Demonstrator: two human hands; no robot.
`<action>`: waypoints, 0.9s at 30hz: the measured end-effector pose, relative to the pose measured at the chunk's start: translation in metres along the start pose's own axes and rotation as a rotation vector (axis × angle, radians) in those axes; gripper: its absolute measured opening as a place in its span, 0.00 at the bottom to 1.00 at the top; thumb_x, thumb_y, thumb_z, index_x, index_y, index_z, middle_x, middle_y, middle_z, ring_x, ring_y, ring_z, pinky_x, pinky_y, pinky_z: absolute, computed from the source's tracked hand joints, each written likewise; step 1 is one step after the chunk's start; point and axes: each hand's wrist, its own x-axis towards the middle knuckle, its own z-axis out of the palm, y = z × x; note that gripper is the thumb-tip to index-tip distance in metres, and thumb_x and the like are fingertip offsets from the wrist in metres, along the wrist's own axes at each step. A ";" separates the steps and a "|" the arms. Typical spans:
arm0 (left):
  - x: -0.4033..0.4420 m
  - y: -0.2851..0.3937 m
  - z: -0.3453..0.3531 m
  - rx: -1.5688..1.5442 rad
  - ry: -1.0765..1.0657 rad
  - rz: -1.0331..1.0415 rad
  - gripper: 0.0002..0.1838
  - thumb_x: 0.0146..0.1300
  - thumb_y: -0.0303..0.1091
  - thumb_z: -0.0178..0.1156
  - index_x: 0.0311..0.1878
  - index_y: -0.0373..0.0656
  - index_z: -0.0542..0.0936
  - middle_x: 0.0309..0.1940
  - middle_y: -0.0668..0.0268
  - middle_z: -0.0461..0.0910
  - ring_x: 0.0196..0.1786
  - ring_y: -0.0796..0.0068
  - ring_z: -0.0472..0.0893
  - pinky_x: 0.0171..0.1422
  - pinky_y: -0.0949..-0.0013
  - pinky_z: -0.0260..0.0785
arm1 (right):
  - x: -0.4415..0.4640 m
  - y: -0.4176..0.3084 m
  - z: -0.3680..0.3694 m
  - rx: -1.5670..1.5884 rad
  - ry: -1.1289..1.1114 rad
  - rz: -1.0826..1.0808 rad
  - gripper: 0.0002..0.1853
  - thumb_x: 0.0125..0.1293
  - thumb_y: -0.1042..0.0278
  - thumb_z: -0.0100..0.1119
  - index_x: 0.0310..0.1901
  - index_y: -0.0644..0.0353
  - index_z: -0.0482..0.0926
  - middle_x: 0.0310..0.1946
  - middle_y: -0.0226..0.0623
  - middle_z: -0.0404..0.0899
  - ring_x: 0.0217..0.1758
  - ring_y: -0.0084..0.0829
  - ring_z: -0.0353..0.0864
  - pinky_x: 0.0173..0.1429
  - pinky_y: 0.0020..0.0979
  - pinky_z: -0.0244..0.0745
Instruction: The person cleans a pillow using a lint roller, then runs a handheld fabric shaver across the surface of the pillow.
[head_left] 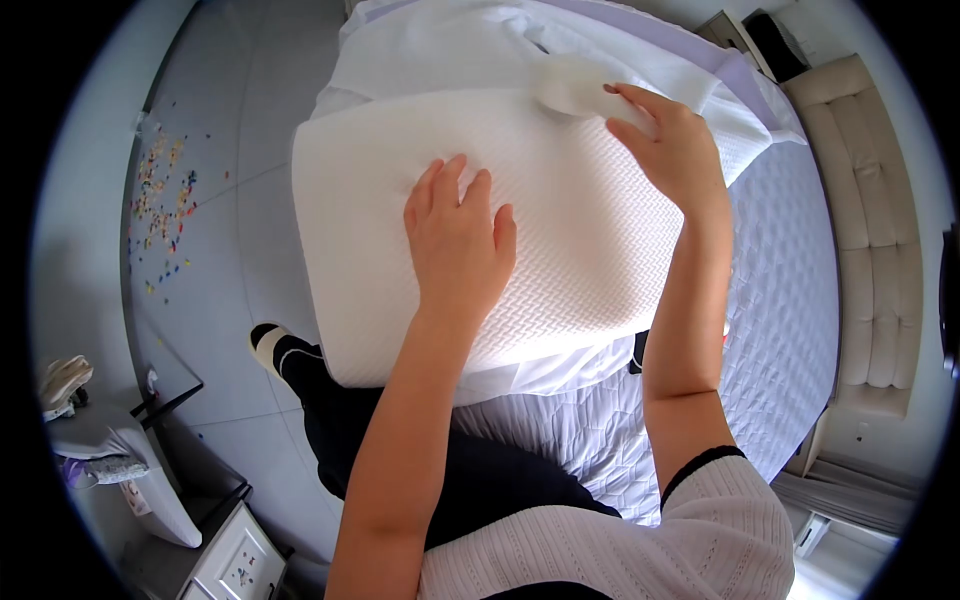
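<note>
A large white pillow (570, 240) with a woven zigzag texture lies across the bed's edge in front of me. On its left half, my left hand (455, 240) rests palm down with fingers spread. At the far right part of the pillow, my right hand (672, 140) is closed around a pale, rounded tool (572, 90) that looks like a lint roller. The tool's head is against or just above the pillow's surface; blur hides its details. White fabric (440, 50) is bunched behind the pillow.
The bed (785, 270) has a quilted grey cover and a beige padded headboard (870, 240). Many small coloured pieces (160, 200) are scattered on the grey tiled floor (270, 210) at left. A chair (150, 480) and a white framed panel (240, 560) stand at lower left.
</note>
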 end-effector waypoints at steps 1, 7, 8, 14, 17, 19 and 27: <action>0.000 0.000 0.000 0.002 0.000 -0.003 0.18 0.59 0.32 0.62 0.52 0.36 0.81 0.61 0.54 0.73 0.67 0.51 0.67 0.69 0.51 0.59 | 0.000 0.003 -0.002 -0.084 0.022 0.052 0.20 0.59 0.56 0.64 0.53 0.46 0.83 0.43 0.38 0.86 0.47 0.42 0.84 0.51 0.39 0.78; 0.002 0.001 0.001 0.004 -0.001 -0.008 0.18 0.59 0.33 0.63 0.52 0.36 0.81 0.61 0.54 0.73 0.67 0.51 0.67 0.69 0.51 0.58 | -0.012 0.025 -0.005 -0.200 0.130 0.198 0.21 0.59 0.58 0.64 0.55 0.48 0.81 0.40 0.39 0.86 0.45 0.42 0.84 0.49 0.39 0.78; 0.002 0.002 0.002 0.010 0.000 -0.008 0.18 0.59 0.33 0.63 0.52 0.36 0.81 0.61 0.55 0.73 0.67 0.51 0.67 0.69 0.51 0.58 | -0.014 0.023 -0.002 -0.140 0.131 0.129 0.21 0.59 0.59 0.64 0.55 0.48 0.81 0.40 0.40 0.86 0.44 0.42 0.85 0.49 0.39 0.78; 0.001 0.000 0.002 -0.015 0.000 -0.009 0.18 0.59 0.33 0.63 0.51 0.36 0.81 0.61 0.54 0.72 0.67 0.51 0.67 0.69 0.51 0.59 | -0.024 0.006 0.001 0.058 0.029 0.005 0.20 0.60 0.62 0.64 0.55 0.50 0.80 0.44 0.40 0.85 0.43 0.43 0.85 0.49 0.37 0.77; 0.001 -0.001 0.001 -0.021 0.000 -0.009 0.18 0.59 0.33 0.62 0.51 0.36 0.81 0.61 0.54 0.73 0.67 0.51 0.67 0.69 0.51 0.59 | -0.029 0.029 0.005 0.002 0.151 -0.002 0.20 0.60 0.62 0.64 0.56 0.50 0.79 0.46 0.41 0.84 0.44 0.44 0.85 0.49 0.37 0.77; 0.001 -0.001 0.001 -0.005 -0.003 -0.007 0.18 0.59 0.33 0.62 0.51 0.36 0.81 0.61 0.54 0.73 0.67 0.51 0.67 0.69 0.51 0.59 | -0.034 0.034 0.002 -0.118 0.206 0.210 0.20 0.61 0.63 0.64 0.56 0.49 0.78 0.47 0.42 0.84 0.46 0.45 0.84 0.49 0.39 0.77; 0.001 0.000 0.002 0.010 -0.010 -0.006 0.18 0.59 0.33 0.62 0.52 0.36 0.80 0.61 0.54 0.73 0.67 0.51 0.67 0.69 0.51 0.58 | -0.036 0.010 0.013 0.100 0.158 -0.045 0.21 0.60 0.64 0.65 0.56 0.52 0.77 0.49 0.45 0.83 0.49 0.45 0.83 0.51 0.38 0.77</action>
